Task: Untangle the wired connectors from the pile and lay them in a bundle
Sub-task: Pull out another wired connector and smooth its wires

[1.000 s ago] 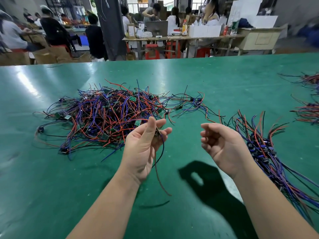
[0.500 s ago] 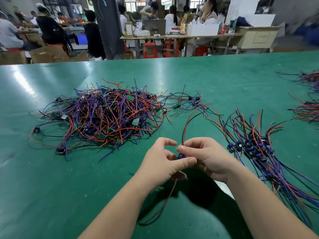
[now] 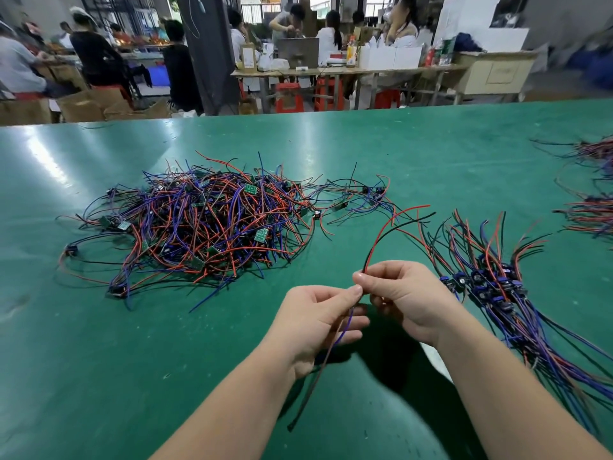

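Observation:
A tangled pile of red, blue and black wired connectors (image 3: 205, 227) lies on the green table at centre left. To the right lies a laid-out bundle of connectors (image 3: 497, 287) with blue plugs side by side. Between them, near me, both hands hold one wired connector (image 3: 394, 224). My right hand (image 3: 404, 297) pinches it where red and black wires rise and curve right. My left hand (image 3: 318, 320) pinches the blue and brown wires that hang down toward me. The connector body is hidden between the fingers.
The green table (image 3: 99, 360) stretches wide around the hands. More wire bundles (image 3: 590, 210) lie at the far right edge. Behind the table are other work tables, stools, boxes and several seated and standing people.
One second ago my left hand alone held the connector near the pile and my right was empty. The hands met, and now both pinch it, further right with wires spread apart.

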Demonstrator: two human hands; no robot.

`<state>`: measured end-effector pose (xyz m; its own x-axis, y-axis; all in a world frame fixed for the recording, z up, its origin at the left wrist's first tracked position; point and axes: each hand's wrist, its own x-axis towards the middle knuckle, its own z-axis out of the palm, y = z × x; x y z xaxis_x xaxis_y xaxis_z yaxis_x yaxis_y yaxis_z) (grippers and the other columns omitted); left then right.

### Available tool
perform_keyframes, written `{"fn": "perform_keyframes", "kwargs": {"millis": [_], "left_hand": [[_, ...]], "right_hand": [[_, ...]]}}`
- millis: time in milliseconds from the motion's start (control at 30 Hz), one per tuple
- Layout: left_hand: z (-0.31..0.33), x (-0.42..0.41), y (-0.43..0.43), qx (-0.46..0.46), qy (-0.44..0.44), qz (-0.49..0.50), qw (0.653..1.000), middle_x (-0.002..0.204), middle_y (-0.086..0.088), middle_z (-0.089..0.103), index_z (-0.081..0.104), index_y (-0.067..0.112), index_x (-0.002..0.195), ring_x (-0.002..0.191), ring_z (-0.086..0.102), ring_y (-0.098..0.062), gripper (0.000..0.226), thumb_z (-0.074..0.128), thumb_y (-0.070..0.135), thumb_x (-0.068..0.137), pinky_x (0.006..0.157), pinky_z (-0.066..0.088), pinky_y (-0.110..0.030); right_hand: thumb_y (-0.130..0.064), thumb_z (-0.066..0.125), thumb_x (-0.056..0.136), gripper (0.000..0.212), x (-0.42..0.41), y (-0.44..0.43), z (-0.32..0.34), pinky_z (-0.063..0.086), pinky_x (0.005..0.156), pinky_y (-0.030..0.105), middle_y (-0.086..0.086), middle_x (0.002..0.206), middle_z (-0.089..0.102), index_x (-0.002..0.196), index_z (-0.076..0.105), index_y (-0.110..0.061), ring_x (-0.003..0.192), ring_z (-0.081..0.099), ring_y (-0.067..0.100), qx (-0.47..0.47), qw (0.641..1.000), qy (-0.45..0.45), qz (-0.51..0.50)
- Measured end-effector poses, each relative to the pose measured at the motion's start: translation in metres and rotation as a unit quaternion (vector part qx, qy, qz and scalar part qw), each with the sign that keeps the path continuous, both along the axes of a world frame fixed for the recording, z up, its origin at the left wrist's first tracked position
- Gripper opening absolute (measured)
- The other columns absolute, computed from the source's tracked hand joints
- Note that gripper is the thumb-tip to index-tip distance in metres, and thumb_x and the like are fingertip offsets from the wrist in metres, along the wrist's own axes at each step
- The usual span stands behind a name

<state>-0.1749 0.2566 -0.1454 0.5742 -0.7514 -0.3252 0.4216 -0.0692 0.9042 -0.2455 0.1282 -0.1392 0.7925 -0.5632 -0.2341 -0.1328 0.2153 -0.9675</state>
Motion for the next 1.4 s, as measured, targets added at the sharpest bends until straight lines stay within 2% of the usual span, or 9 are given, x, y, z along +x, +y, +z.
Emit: {"fn": "perform_keyframes", "kwargs": {"millis": [333,500,600,733,833,967,1100,1267,1400], "left_hand": [[0.002,-0.007,0.010,0.044,-0.052,-0.239,0.969,0.077,-0.009,0.072,0.069,0.018,0.062,0.066,0.069,-0.017,0.020,0.075,0.011,0.080,0.062,0.056,-0.025],[0.006,-0.008,0.012,0.043,-0.015,-0.285,0.958,0.080,-0.009,0.072,0.064,0.015,0.102,0.066,0.070,-0.017,0.015,0.066,0.011,0.088,0.060,0.056,-0.023],[0.008,-0.003,0.016,0.006,-0.018,-0.310,0.950,0.086,-0.009,0.074,0.067,0.021,0.101,0.074,0.072,-0.019,0.012,0.063,0.016,0.091,0.063,0.056,-0.023],[0.014,0.000,0.011,-0.130,0.025,-0.192,0.972,0.091,-0.010,0.074,0.056,0.016,0.096,0.076,0.072,-0.021,0.019,0.067,0.022,0.081,0.063,0.058,-0.029],[0.020,0.003,0.005,-0.219,0.040,-0.009,0.975,0.087,-0.008,0.075,0.050,0.012,0.090,0.069,0.072,-0.017,0.035,0.071,0.024,0.064,0.054,0.057,-0.025],[0.013,0.006,0.004,-0.186,-0.137,0.151,0.961,0.084,-0.007,0.075,0.053,0.010,0.080,0.071,0.070,-0.017,0.042,0.079,0.030,0.053,0.059,0.056,-0.029],[0.003,0.002,0.002,-0.182,-0.291,0.198,0.918,0.084,0.000,0.071,0.057,0.017,0.072,0.077,0.065,-0.015,0.032,0.086,0.025,0.061,0.073,0.053,-0.035],[-0.001,-0.004,0.001,-0.105,-0.386,0.175,0.899,0.070,0.006,0.060,0.058,0.027,0.071,0.065,0.054,-0.009,0.034,0.085,0.039,0.055,0.062,0.045,-0.027],[-0.001,-0.011,0.000,-0.122,-0.454,0.100,0.877,0.081,0.012,0.068,0.068,0.025,0.085,0.074,0.063,-0.004,0.024,0.073,0.007,0.070,0.062,0.046,-0.015]], "right_hand": [[-0.005,0.068,0.082,0.008,-0.012,-0.040,0.009,0.042,0.040,0.013,0.000,0.052,0.064,0.086,0.062,-0.003,0.040,0.053,0.003,0.076,0.971,-0.087,-0.209],[-0.010,0.068,0.083,0.006,-0.012,-0.039,0.008,0.039,0.037,0.013,0.003,0.056,0.061,0.083,0.064,-0.005,0.038,0.049,0.003,0.083,0.973,-0.093,-0.193],[-0.024,0.056,0.094,0.022,-0.009,-0.037,0.008,0.041,0.039,0.013,0.000,0.054,0.062,0.082,0.066,-0.008,0.041,0.052,0.003,0.107,0.975,-0.103,-0.163],[-0.012,0.054,0.094,0.013,-0.007,-0.032,0.005,0.048,0.047,0.019,0.007,0.065,0.065,0.091,0.064,-0.005,0.046,0.057,0.009,0.090,0.988,-0.061,-0.112],[-0.001,0.066,0.078,0.021,-0.008,-0.017,0.000,0.044,0.054,0.021,0.011,0.071,0.063,0.098,0.066,0.006,0.054,0.053,0.014,0.032,0.998,0.004,0.051],[-0.012,0.069,0.067,0.017,-0.006,0.006,0.001,0.050,0.058,0.018,0.006,0.074,0.069,0.083,0.077,-0.007,0.062,0.061,0.010,0.074,0.978,-0.051,0.190],[-0.018,0.071,0.066,0.016,0.000,0.013,0.005,0.050,0.056,0.013,0.001,0.072,0.069,0.079,0.078,-0.011,0.057,0.060,0.005,0.122,0.974,-0.134,0.132],[-0.016,0.063,0.066,0.015,0.005,0.016,0.008,0.045,0.041,0.013,0.001,0.057,0.062,0.064,0.076,-0.009,0.046,0.056,0.004,0.193,0.970,-0.145,0.017],[-0.020,0.065,0.066,0.014,0.003,0.009,0.012,0.038,0.035,0.012,0.000,0.056,0.058,0.064,0.075,-0.010,0.042,0.051,0.005,0.186,0.972,-0.141,-0.011]]}}
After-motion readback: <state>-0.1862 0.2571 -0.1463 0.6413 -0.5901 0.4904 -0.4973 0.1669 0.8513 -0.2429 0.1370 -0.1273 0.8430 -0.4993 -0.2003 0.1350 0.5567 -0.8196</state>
